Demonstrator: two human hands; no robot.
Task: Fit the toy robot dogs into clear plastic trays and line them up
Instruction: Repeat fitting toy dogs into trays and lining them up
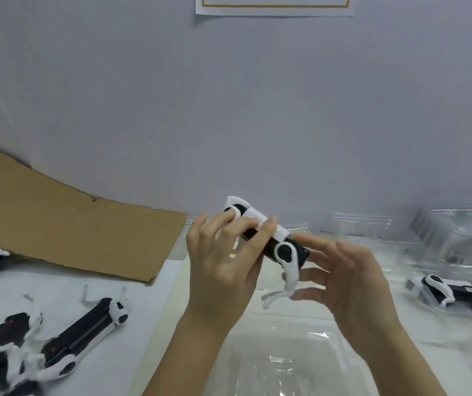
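Observation:
A black-and-white toy robot dog (pixel 281 250) is held in the air at the middle of the view, its white legs hanging down. My left hand (pixel 223 261) grips its body from the left, fingers curled over the top. My right hand (pixel 343 270) holds its right end, thumb on top and fingers under the hanging leg. Below the hands lies a clear plastic tray (pixel 286 364) with nothing in it. At the right, another toy dog (pixel 457 291) sits in a clear tray (pixel 417 284).
Loose toy dogs (pixel 80 335) lie piled at the lower left on the white table. A brown cardboard flap (pixel 66 224) lies behind them. Stacked clear trays (pixel 443 232) stand at the back right. A grey wall rises behind the table.

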